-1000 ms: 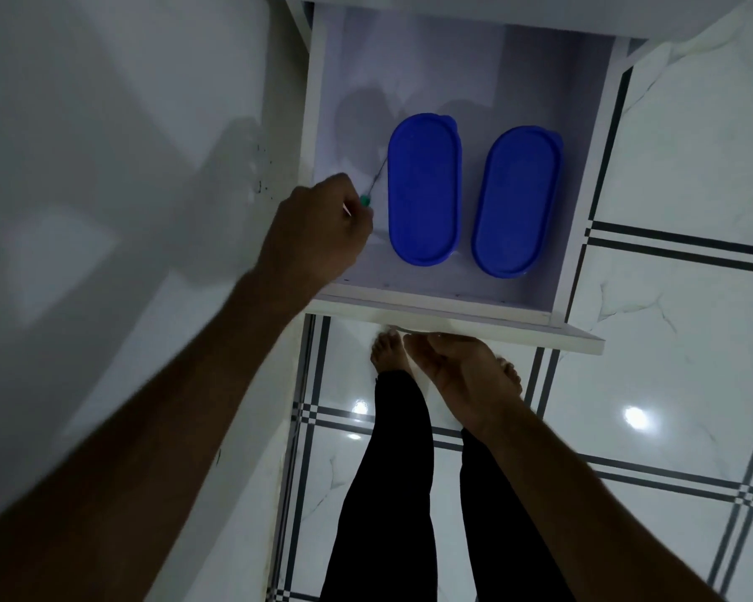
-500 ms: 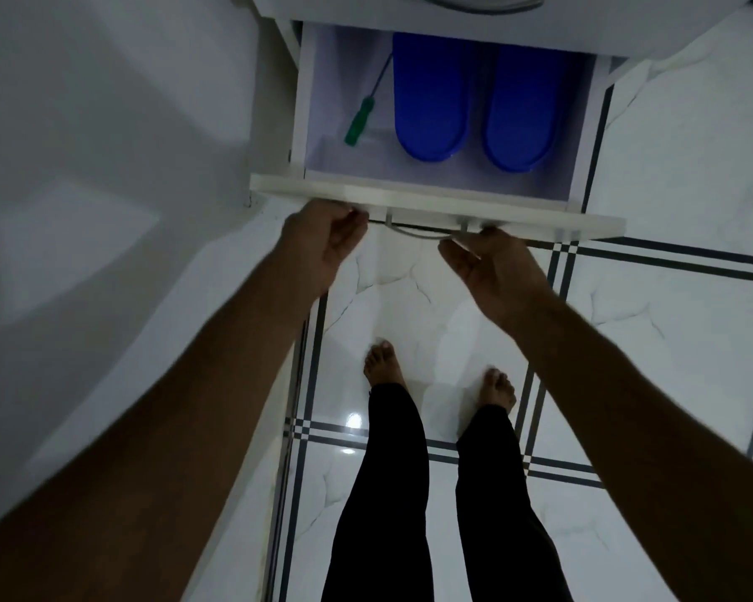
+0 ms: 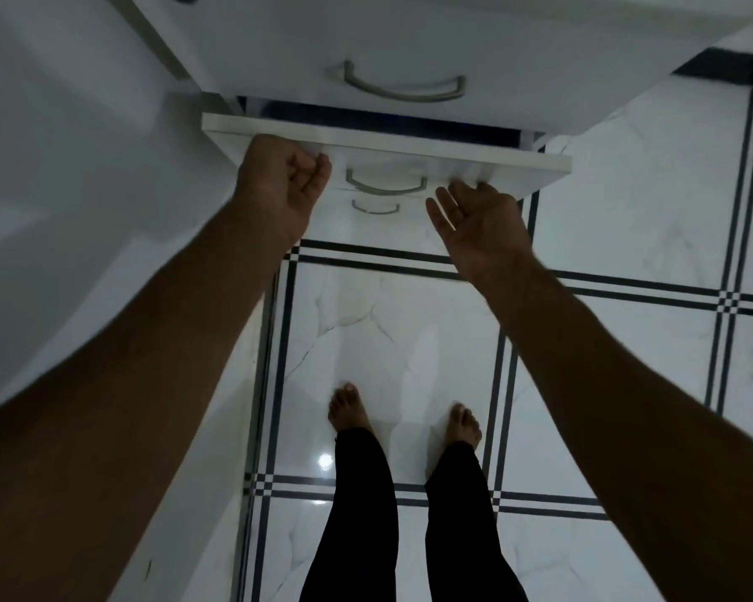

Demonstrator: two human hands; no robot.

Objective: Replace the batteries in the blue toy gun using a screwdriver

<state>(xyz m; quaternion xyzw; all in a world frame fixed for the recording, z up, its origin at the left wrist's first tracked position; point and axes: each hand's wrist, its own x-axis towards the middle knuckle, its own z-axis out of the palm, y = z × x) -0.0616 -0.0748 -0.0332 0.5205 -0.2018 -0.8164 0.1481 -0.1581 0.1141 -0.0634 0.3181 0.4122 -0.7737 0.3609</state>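
White drawer (image 3: 409, 155): the landmark; its front panel stands slightly out from the cabinet, leaving only a narrow dark gap behind it, through which the contents cannot be made out.

Left hand (image 3: 279, 189): at the left end of the drawer front, fingers curled into a loose fist against the panel, holding nothing that shows.

Right hand (image 3: 479, 219): at the right part of the drawer front, palm up, fingers straight, fingertips touching the panel's lower edge, carrying nothing.

Drawer handle (image 3: 385, 186): grey metal bow on the drawer front, between the two hands, touched by neither.

Upper drawer handle (image 3: 403, 86): on the closed front above the drawer.

Blue toy gun, screwdriver: neither visible.

Tiled floor (image 3: 627, 236): white marble pattern with dark lines, below the drawer.

Bare feet (image 3: 348, 410): on the floor below the drawer, black trouser legs above them.
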